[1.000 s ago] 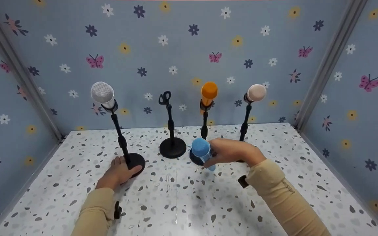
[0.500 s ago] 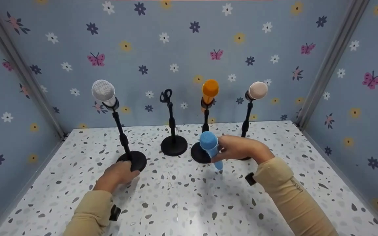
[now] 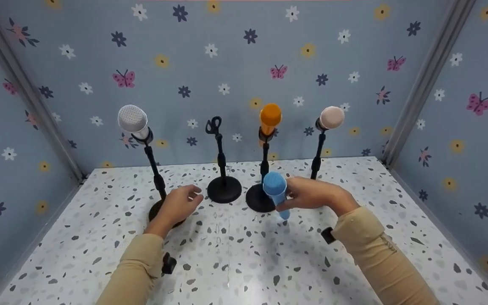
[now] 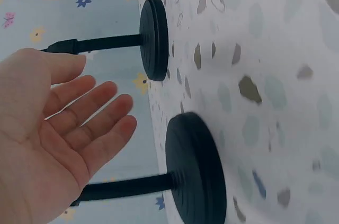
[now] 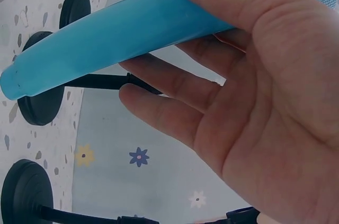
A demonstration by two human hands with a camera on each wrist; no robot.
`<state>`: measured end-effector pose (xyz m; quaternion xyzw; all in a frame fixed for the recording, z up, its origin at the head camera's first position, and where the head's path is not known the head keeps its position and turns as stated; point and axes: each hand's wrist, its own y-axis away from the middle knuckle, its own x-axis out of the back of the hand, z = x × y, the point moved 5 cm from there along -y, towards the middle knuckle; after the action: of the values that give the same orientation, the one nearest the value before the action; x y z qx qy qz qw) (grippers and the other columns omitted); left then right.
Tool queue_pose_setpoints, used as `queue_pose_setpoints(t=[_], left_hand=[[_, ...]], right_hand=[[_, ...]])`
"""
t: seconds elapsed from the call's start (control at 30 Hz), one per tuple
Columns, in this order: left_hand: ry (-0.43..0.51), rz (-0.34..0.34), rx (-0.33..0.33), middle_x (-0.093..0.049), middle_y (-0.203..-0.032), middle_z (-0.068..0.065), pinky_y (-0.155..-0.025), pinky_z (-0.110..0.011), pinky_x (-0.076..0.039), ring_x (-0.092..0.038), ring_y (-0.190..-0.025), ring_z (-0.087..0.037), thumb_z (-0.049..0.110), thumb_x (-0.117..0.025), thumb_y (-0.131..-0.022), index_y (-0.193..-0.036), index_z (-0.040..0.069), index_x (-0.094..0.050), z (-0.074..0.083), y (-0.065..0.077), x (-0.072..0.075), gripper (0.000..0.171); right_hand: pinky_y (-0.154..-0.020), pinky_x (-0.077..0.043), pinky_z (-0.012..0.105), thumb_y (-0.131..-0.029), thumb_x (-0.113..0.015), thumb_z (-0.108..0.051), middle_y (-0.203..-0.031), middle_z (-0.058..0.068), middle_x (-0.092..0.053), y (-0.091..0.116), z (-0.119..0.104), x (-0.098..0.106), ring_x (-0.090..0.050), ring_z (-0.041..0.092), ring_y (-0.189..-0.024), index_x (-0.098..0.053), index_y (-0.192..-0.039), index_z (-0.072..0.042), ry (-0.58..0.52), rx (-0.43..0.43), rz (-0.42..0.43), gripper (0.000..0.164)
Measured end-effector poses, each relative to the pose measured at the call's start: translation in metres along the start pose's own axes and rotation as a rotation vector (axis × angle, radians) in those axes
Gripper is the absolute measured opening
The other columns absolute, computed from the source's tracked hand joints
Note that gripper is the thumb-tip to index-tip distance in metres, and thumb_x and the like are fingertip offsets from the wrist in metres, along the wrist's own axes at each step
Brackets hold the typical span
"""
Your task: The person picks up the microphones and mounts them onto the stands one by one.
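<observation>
My right hand pinches a light blue microphone between thumb and fingers, its round head up, in front of the orange microphone's stand. The right wrist view shows the blue handle lying across the fingers. My left hand holds nothing; its fingers are loosely spread over the round base of the stand bearing a white microphone. In the left wrist view that black base is apart from the fingers. Between the hands stands a black microphone stand with a bare clip.
An orange microphone and a pale pink microphone sit in the clips of two stands at the right. The speckled white tabletop meets a flowered blue wall at the back, with side panels left and right.
My left hand has let go of the white microphone's stand base, risen and moved right. The blue microphone has shifted slightly right in my right hand.
</observation>
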<state>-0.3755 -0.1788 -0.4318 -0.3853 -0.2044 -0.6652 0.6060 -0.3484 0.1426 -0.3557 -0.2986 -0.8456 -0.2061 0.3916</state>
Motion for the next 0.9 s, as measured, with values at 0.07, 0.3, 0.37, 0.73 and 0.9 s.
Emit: queue_pose_setpoints(t=[0.07, 0.3, 0.37, 0.73, 0.9], left_hand=[[0.025, 0.024, 0.013, -0.073, -0.106, -0.016, -0.083, -0.045, -0.057, -0.071, -0.092, -0.03, 0.016, -0.062, -0.1, -0.121, -0.003, -0.068, 0.001, -0.008, -0.008, 0.029], [0.003, 0.093, 0.044, -0.069, -0.118, -0.021, -0.096, -0.051, -0.05, -0.065, -0.109, -0.036, 0.016, -0.066, -0.097, -0.125, -0.004, -0.065, 0.001, -0.032, -0.034, 0.034], [0.019, 0.091, 0.051, -0.064, -0.127, -0.023, -0.103, -0.052, -0.045, -0.06, -0.119, -0.038, 0.016, -0.067, -0.097, -0.13, -0.005, -0.061, -0.001, -0.038, -0.042, 0.04], [0.07, 0.156, 0.06, -0.065, -0.114, -0.019, -0.099, -0.05, -0.046, -0.06, -0.111, -0.035, 0.009, -0.069, -0.095, -0.121, -0.004, -0.064, -0.005, -0.054, -0.065, 0.03], [0.068, 0.182, 0.012, -0.065, -0.111, -0.018, -0.097, -0.05, -0.047, -0.061, -0.107, -0.035, 0.006, -0.069, -0.093, -0.121, -0.003, -0.065, 0.0, -0.059, -0.073, 0.029]], right_hand=[[-0.097, -0.051, 0.044, -0.094, -0.075, -0.017, -0.106, -0.004, -0.069, 0.002, 0.001, 0.001, -0.065, 0.015, -0.101, -0.067, -0.116, -0.015, 0.007, 0.005, 0.008, 0.024], [-0.094, -0.052, 0.042, -0.093, -0.075, -0.016, -0.101, -0.005, -0.069, 0.01, 0.006, 0.003, -0.067, 0.018, -0.099, -0.066, -0.113, -0.014, 0.024, 0.039, 0.015, 0.022], [-0.094, -0.052, 0.042, -0.094, -0.075, -0.016, -0.103, -0.003, -0.069, 0.013, 0.008, 0.004, -0.067, 0.018, -0.1, -0.066, -0.115, -0.013, 0.023, 0.031, 0.017, 0.024], [-0.099, -0.051, 0.046, -0.093, -0.076, -0.017, -0.114, 0.0, -0.071, 0.019, 0.016, 0.005, -0.067, 0.018, -0.108, -0.066, -0.122, -0.014, 0.003, -0.048, 0.023, 0.031], [-0.099, -0.05, 0.047, -0.093, -0.076, -0.017, -0.115, 0.003, -0.071, 0.018, 0.017, 0.004, -0.066, 0.019, -0.108, -0.066, -0.122, -0.013, 0.011, -0.063, 0.023, 0.031]])
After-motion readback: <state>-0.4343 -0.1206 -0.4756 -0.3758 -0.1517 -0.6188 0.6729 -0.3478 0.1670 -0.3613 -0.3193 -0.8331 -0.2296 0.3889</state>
